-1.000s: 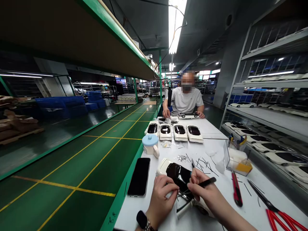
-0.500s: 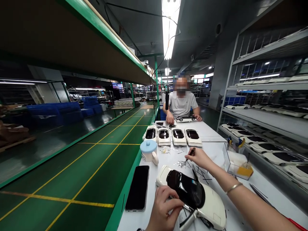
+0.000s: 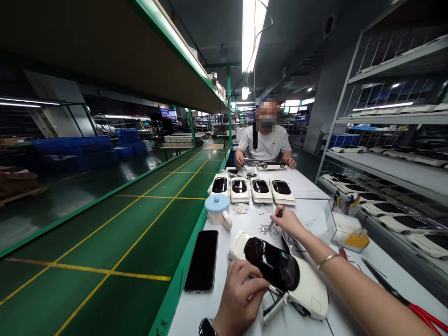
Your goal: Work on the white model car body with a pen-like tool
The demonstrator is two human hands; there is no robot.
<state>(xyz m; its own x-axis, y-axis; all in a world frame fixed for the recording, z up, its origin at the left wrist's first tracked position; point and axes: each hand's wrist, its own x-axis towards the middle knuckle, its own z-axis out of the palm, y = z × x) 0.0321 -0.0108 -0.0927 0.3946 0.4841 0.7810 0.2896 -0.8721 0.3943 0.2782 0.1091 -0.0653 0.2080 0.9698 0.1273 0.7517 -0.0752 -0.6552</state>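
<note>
A white model car with a black roof lies in front of me, its near and far doors swung out. My left hand is at its near side, thumb and forefinger pinched beside the open near door; what lies between the fingertips is too small to make out. My right hand grips dark tweezers, tips down in a scatter of small silver parts beyond the car. Thin black strips lie near that forearm.
A phone and a lidded mug stand left. Several white model cars line up ahead; a co-worker sits behind them. Right are a clear box, red-handled scissors and a rack. A green conveyor runs alongside.
The view has shifted slightly. My right hand stays at the silver parts with the tweezers, my left at the car. The co-worker's hand has drawn back from the small parts toward their body.
</note>
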